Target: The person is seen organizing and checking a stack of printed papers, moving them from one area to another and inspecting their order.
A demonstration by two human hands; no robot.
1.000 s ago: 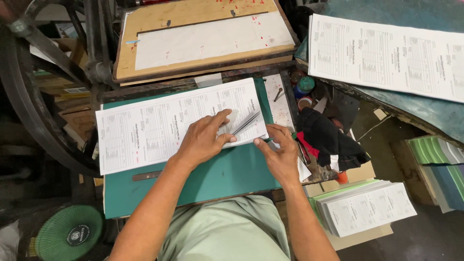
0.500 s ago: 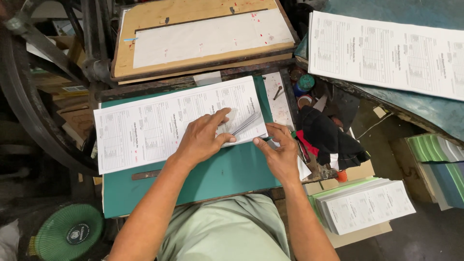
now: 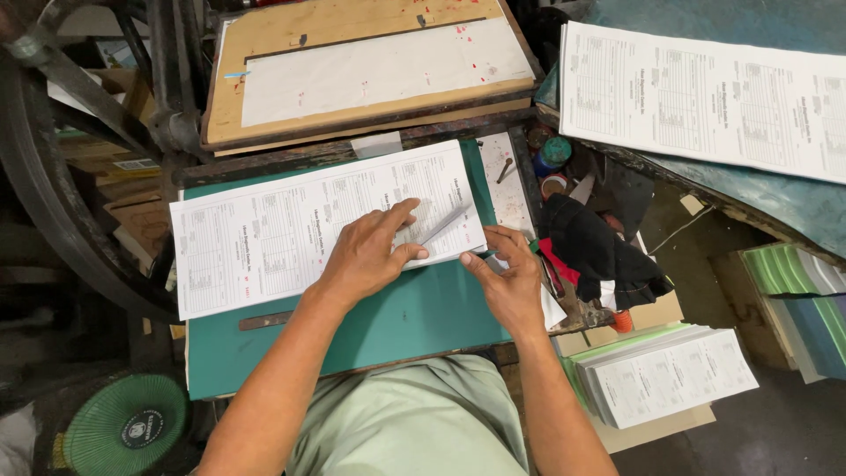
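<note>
My left hand (image 3: 366, 256) lies open, palm flat on the printed sheets (image 3: 308, 229) across the green board's (image 3: 414, 322) far half. My right hand (image 3: 507, 282) pinches their near right corner at the board's right edge (grip partly hidden). I'd keep the palm firm and lift one sheet only.

A wide white printed sheet (image 3: 308, 231), ruled with form tables, is lying flat and slightly tilted across a green board (image 3: 414, 322), its left end hanging just past the board's edge. The left hand (image 3: 366, 256) is pressing palm-down on the sheet's lower right part, fingers spread toward the corner. The right hand (image 3: 507, 280) is resting at that lower right corner, pinching a thin grey blade-like strip (image 3: 443, 226) that is lying slantwise over the paper.
</note>
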